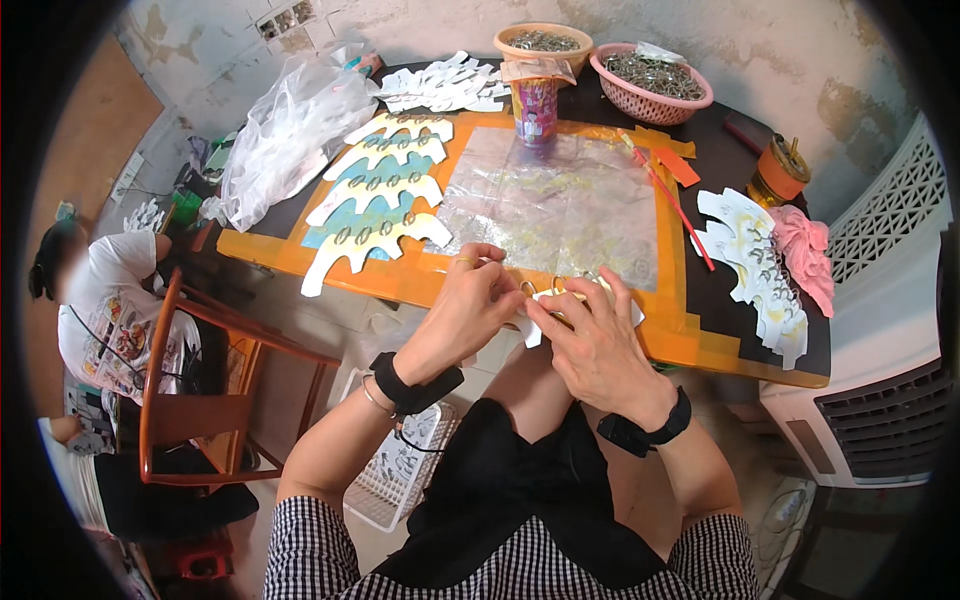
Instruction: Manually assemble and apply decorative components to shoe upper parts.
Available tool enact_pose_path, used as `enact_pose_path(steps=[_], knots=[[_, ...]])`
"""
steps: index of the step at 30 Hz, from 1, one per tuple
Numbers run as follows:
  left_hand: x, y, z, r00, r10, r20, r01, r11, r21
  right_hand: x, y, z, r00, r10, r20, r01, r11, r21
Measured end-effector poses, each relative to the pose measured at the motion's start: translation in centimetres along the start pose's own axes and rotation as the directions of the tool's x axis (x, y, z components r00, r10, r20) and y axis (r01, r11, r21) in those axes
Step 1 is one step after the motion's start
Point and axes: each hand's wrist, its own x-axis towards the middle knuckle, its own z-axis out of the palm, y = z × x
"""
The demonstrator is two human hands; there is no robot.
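"While you're standing nearer, what have the hands got?"

"A white-and-yellow cut-out piece [531, 334], at the near edge of the tabletop [715, 348], mostly hidden under the right hand [603, 345]. That hand's fingers are bent and a little spread across it; I can't tell whether they pinch it or only press."

"And the left hand [468, 295]?"

"Close beside, at the piece's left end. Its fingers are curled, thumb and forefinger close together, right by a small metal ring [528, 288]. Whether they grip the ring or the card, I can't tell from here."

"What's that row on the left?"

"Scalloped cut-outs [385, 190], overlapping one another, each with oval rings along it. Behind them there's a heap of plain white pieces [445, 82], next to a clear plastic bag [285, 140]."

"And toward the wall?"

"Two baskets of small metal bits, an orange one [510, 50] and a pink one [640, 98], with a purple cup [535, 110] in front. On the right, more cut-outs [750, 270] lie in a fanned stack, a pink cloth [803, 255] just beside them, and a red stick [690, 220] lies slantwise near them."
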Motion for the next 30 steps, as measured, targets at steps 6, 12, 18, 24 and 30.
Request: enact_pose_path(steps=[6,12,18,24,30], knots=[[-1.0,0.0,1.2,0.984,0.137,-0.113,-0.122,0.984,0.133,-0.1,-0.2,0.1,1.000,0.023,-0.013,-0.023,1.000,0.013],[-1.1,0.5,1.7,0.927,0.323,-0.191,-0.262,0.922,0.286,0.0,-0.2,0.1,1.000,0.025,0.000,-0.025,0.999,-0.020],[-1.0,0.5,1.4,0.936,0.301,-0.180,-0.243,0.926,0.289,0.2,-0.1,0.0,1.000,0.019,0.002,-0.019,1.000,-0.006],[-0.5,2.0,1.1,0.975,0.108,-0.197,-0.087,0.990,0.112,0.2,0.1,-0.1,1.000,0.027,0.007,-0.027,1.000,-0.005],[-1.2,1.1,1.2,0.942,0.268,-0.201,-0.217,0.945,0.244,0.4,0.1,-0.2,1.000,0.021,-0.010,-0.020,0.999,0.026]])
